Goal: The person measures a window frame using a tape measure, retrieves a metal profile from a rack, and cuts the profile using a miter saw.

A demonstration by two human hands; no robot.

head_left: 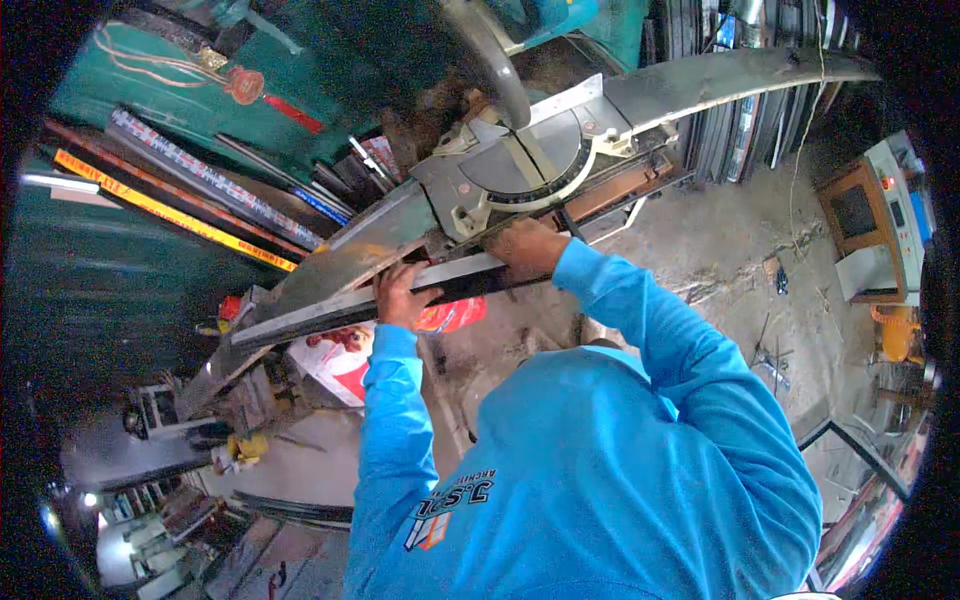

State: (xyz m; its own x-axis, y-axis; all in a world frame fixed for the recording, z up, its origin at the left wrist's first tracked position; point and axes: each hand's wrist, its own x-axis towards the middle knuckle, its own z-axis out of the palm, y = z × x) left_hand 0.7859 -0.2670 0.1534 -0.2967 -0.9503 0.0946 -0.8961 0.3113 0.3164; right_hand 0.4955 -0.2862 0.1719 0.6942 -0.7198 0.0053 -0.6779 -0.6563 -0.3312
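A long, straight metal profile [340, 303], pale on top and dark along its side, lies slantwise in front of the saw bench. My left hand [402, 297] grips it near its middle, with fingers over the top and the thumb apart on the near side. Close to its right end, my right hand [527, 248] is closed around it, the fingertips partly hidden. Just beyond the right hand stands a mitre saw [515, 170] with a round grey table and a pale fence. Its blade guard [490, 65] is raised above the table.
A long grey bench wing [730, 85] extends right of the saw. Wrapped profiles [200, 170] and a yellow strip [170, 208] lean against the green wall. A printed bag [335, 355] sits below my left hand. A wooden-framed machine [860, 210] stands at the right.
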